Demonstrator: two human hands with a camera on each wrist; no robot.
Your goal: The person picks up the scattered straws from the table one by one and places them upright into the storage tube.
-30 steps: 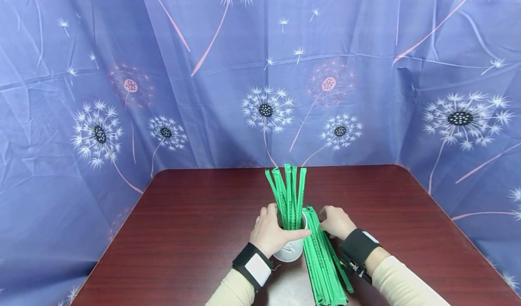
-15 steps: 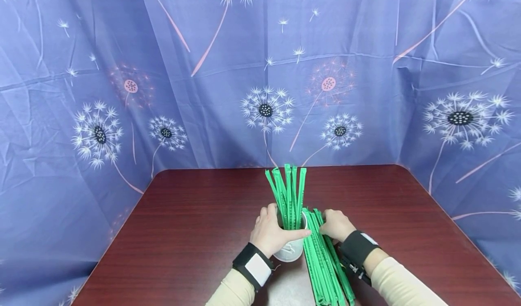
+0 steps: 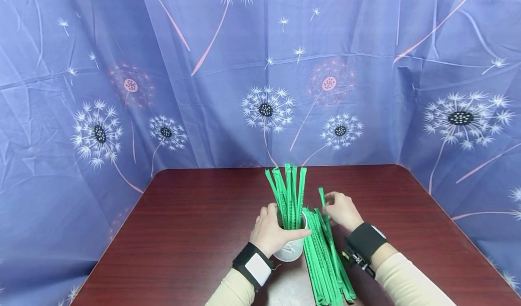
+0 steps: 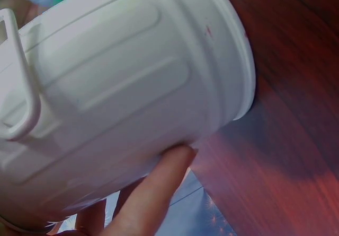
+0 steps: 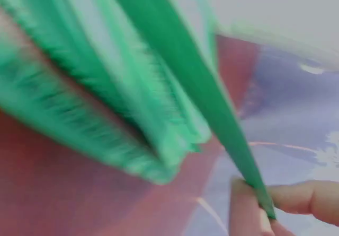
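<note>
My left hand [image 3: 269, 234] is curled round a small white bucket-shaped cup [image 3: 290, 253] that stands on the table. Its ribbed side and wire-like handle fill the left wrist view, where a finger [image 4: 159, 191] lies along the wall. Several green-wrapped straws [image 3: 290, 197] stand in the cup, fanning out above its rim. To the right of the cup lies a pile of similar straws [image 3: 319, 256]. My right hand [image 3: 343, 212] pinches the far end of one wrapped straw [image 5: 196, 82] between thumb and finger. That straw slants up over the pile, its near end low among the others.
A dark red wood-grain table [image 3: 195, 224] carries everything. A blue curtain [image 3: 220, 116] with dandelion prints hangs behind it and along both sides. Each wrist wears a black band; a small device is strapped under the right one.
My right hand has moved up and away from the pile, lifting the far end of one straw. A straw at the pile's right edge has shifted. The left hand and cup have stayed put.
</note>
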